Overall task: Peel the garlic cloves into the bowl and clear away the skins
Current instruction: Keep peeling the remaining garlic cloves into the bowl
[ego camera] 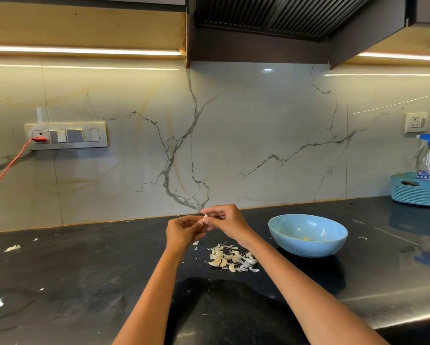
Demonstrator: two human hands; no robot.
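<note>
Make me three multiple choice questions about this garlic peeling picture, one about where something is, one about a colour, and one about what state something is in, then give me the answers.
1. Where does the pile of garlic cloves and skins lie?
A. In the bowl
B. On the counter left of the bowl
C. In the basket

2. What colour is the bowl?
A. Light blue
B. Red
C. Black

3. What are the hands doing?
A. Resting flat on the counter
B. Lifting the bowl
C. Both pinching one clove above the counter

Answers:
1. B, the pile lies on the black counter beside the bowl.
2. A, its wall and inside are light blue.
3. C, the left hand and right hand meet on a garlic clove.
</note>
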